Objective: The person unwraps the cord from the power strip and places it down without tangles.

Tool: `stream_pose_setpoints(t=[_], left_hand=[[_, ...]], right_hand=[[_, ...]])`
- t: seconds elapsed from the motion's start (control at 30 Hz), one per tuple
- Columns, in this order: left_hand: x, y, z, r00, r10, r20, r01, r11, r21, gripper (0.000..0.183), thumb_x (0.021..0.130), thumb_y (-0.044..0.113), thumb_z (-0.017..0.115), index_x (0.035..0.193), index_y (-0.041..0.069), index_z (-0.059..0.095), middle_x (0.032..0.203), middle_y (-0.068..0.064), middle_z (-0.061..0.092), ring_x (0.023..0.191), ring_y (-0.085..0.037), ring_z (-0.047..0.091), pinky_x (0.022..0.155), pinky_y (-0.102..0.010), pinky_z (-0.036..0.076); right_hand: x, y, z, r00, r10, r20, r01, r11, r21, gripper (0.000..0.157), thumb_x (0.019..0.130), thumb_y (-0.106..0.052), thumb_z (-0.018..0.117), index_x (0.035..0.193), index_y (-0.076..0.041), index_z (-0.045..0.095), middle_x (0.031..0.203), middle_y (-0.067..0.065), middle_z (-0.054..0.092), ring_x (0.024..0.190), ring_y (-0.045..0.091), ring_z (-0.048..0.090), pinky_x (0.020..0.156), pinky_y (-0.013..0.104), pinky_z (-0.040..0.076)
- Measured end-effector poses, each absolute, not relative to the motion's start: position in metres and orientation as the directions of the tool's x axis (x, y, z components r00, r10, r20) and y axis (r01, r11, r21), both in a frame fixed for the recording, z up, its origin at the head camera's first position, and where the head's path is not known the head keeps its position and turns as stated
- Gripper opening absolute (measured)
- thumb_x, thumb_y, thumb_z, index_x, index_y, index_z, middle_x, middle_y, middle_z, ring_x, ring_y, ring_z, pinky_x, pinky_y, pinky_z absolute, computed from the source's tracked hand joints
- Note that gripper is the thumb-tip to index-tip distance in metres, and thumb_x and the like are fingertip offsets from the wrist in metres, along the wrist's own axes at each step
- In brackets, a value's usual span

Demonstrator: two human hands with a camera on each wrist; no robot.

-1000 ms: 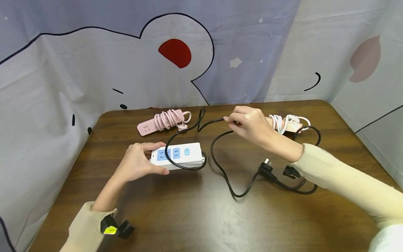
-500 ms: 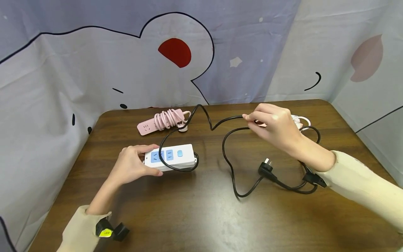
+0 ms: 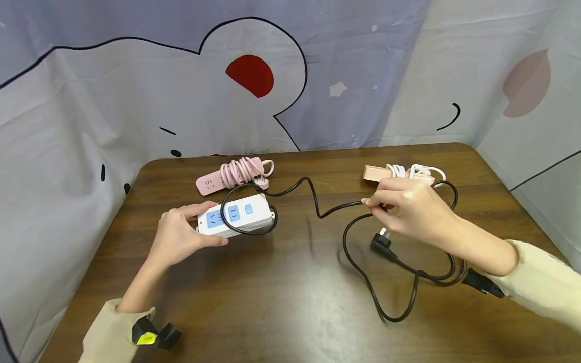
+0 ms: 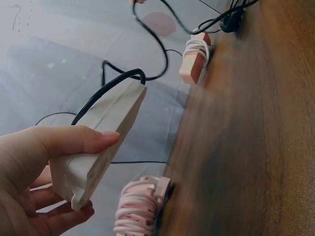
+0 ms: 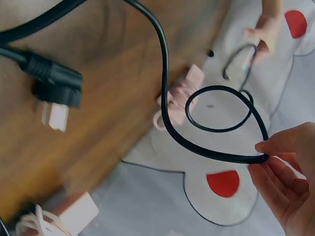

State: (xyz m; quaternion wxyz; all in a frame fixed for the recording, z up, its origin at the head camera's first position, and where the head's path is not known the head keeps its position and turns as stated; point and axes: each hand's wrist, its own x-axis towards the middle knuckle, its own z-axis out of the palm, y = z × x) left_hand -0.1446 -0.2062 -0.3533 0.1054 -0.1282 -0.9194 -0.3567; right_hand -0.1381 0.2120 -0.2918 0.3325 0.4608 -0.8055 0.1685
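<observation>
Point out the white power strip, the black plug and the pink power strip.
White power strip (image 3: 234, 213), head view: smaller blue socket.
Black plug (image 5: 58, 82), right wrist view: main body.
Pink power strip (image 3: 236, 173), head view: wound cord.

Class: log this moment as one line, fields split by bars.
left hand: holds white strip | right hand: pinches black cord | plug: on table | pink strip: cord-wrapped
</observation>
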Motion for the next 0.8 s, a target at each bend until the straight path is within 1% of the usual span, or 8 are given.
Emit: stream_pose_setpoints(t=[0.03, 0.1, 0.2, 0.3, 0.4, 0.6, 0.67, 0.8], left_hand=[[-0.145, -0.206, -0.353, -0.943, 0.154, 0.295, 0.313, 0.714, 0.627, 0.069, 0.051, 0.023, 0.095, 0.115, 0.012, 0.071, 0.101, -0.011, 0.073, 0.071, -0.016, 0.063, 0.056, -0.019, 0.046], [-0.145, -0.205, -0.352, -0.939, 0.143, 0.313, 0.315, 0.72, 0.619, 0.07, 0.05, 0.022, 0.095, 0.115, 0.012, 0.071, 0.103, -0.011, 0.073, 0.072, -0.017, 0.062, 0.056, -0.018, 0.046], [-0.144, -0.204, -0.35, -0.933, 0.134, 0.333, 0.319, 0.735, 0.599, 0.071, 0.05, 0.021, 0.095, 0.116, 0.011, 0.071, 0.105, -0.011, 0.073, 0.074, -0.017, 0.062, 0.057, -0.019, 0.045], [-0.143, -0.202, -0.348, -0.926, 0.134, 0.352, 0.327, 0.749, 0.577, 0.072, 0.049, 0.021, 0.095, 0.116, 0.01, 0.071, 0.106, -0.011, 0.073, 0.076, -0.018, 0.06, 0.058, -0.02, 0.044], [-0.143, -0.2, -0.347, -0.92, 0.132, 0.37, 0.334, 0.758, 0.56, 0.073, 0.047, 0.021, 0.095, 0.115, 0.01, 0.071, 0.105, -0.011, 0.073, 0.076, -0.018, 0.059, 0.059, -0.022, 0.042], [-0.142, -0.197, -0.344, -0.912, 0.134, 0.387, 0.347, 0.755, 0.557, 0.073, 0.047, 0.022, 0.095, 0.115, 0.011, 0.071, 0.105, -0.01, 0.073, 0.077, -0.018, 0.058, 0.059, -0.022, 0.042], [-0.142, -0.196, -0.343, -0.912, 0.14, 0.386, 0.352, 0.751, 0.559, 0.073, 0.047, 0.022, 0.095, 0.115, 0.01, 0.071, 0.105, -0.01, 0.073, 0.077, -0.017, 0.059, 0.059, -0.021, 0.042], [-0.142, -0.194, -0.343, -0.912, 0.154, 0.38, 0.361, 0.74, 0.568, 0.073, 0.048, 0.022, 0.095, 0.116, 0.01, 0.071, 0.105, -0.01, 0.073, 0.077, -0.017, 0.058, 0.059, -0.02, 0.043]], right_hand=[[-0.138, 0.211, -0.295, -0.36, -0.637, 0.682, -0.858, 0.513, 0.026, 0.02, 0.063, 0.005, 0.072, 0.071, -0.013, 0.068, 0.067, -0.007, 0.062, 0.055, 0.004, 0.053, 0.05, 0.017, 0.041], [-0.138, 0.21, -0.302, -0.374, -0.651, 0.661, -0.864, 0.503, 0.006, 0.019, 0.064, 0.003, 0.073, 0.072, -0.013, 0.068, 0.068, -0.008, 0.061, 0.056, 0.002, 0.053, 0.051, 0.015, 0.041], [-0.141, 0.208, -0.314, -0.418, -0.661, 0.623, -0.857, 0.515, -0.029, 0.019, 0.066, 0.002, 0.075, 0.071, -0.015, 0.067, 0.068, -0.009, 0.06, 0.054, 0.001, 0.051, 0.05, 0.014, 0.039], [-0.147, 0.205, -0.328, -0.488, -0.67, 0.56, -0.843, 0.527, -0.104, 0.023, 0.066, 0.004, 0.076, 0.072, -0.015, 0.065, 0.071, -0.007, 0.063, 0.057, 0.002, 0.058, 0.052, 0.014, 0.045], [-0.154, 0.203, -0.338, -0.562, -0.676, 0.477, -0.818, 0.539, -0.201, 0.024, 0.067, 0.007, 0.076, 0.074, -0.013, 0.065, 0.076, -0.005, 0.067, 0.064, 0.004, 0.064, 0.057, 0.018, 0.051], [-0.168, 0.199, -0.344, -0.696, -0.648, 0.309, -0.716, 0.594, -0.367, 0.014, 0.077, 0.0, 0.076, 0.082, -0.01, 0.067, 0.079, -0.003, 0.07, 0.071, 0.007, 0.066, 0.063, 0.022, 0.054], [-0.172, 0.199, -0.344, -0.725, -0.634, 0.269, -0.684, 0.612, -0.397, 0.013, 0.078, -0.002, 0.076, 0.084, -0.01, 0.068, 0.08, -0.002, 0.071, 0.073, 0.009, 0.067, 0.065, 0.024, 0.055], [-0.177, 0.198, -0.342, -0.74, -0.635, 0.222, -0.663, 0.633, -0.401, 0.017, 0.078, -0.008, 0.077, 0.093, -0.008, 0.069, 0.087, 0.001, 0.072, 0.079, 0.013, 0.068, 0.07, 0.029, 0.056]])
